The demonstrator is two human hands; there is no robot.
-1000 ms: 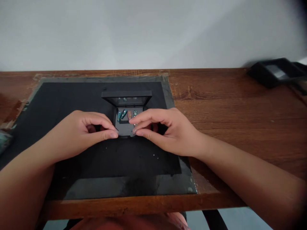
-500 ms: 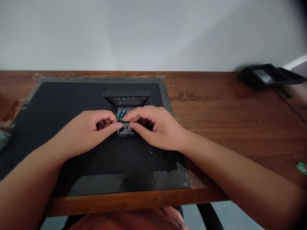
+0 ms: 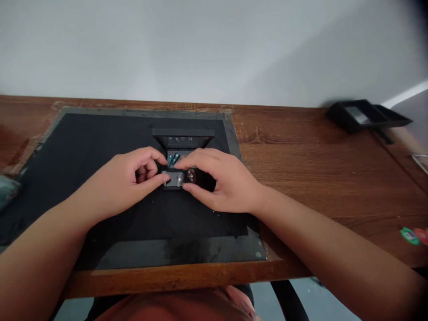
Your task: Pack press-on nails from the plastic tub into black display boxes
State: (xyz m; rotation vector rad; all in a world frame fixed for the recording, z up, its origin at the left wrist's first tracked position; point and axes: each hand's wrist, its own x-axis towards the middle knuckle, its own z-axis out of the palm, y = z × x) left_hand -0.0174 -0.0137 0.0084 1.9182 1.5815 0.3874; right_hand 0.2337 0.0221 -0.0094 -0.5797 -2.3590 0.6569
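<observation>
A small black box (image 3: 183, 132) stands with its windowed lid raised, facing me. Glossy teal elongated pieces (image 3: 175, 157) lie at the back of its grey inside. In the front part is a small clear, shiny piece (image 3: 179, 179), too small to name, with a dark reddish glossy piece (image 3: 191, 175) to its right. My left hand (image 3: 133, 176) is at the box's left edge, thumb and forefinger apart and nothing between them. My right hand (image 3: 220, 178) arches over the right side, forefinger and thumb spread, the thumb tip close to the clear piece.
Under the box lies a black mat (image 3: 110, 142) on a brown wooden table (image 3: 301, 165). A black tray (image 3: 363, 113) stands at the back right. Green and red round items (image 3: 409, 236) lie at the right, and a blurred plastic packet (image 3: 7, 191) at the left edge.
Fingers of both hands have spread apart from their pinches, so the clear piece and the dark reddish piece now show. The whole view has shifted slightly.
</observation>
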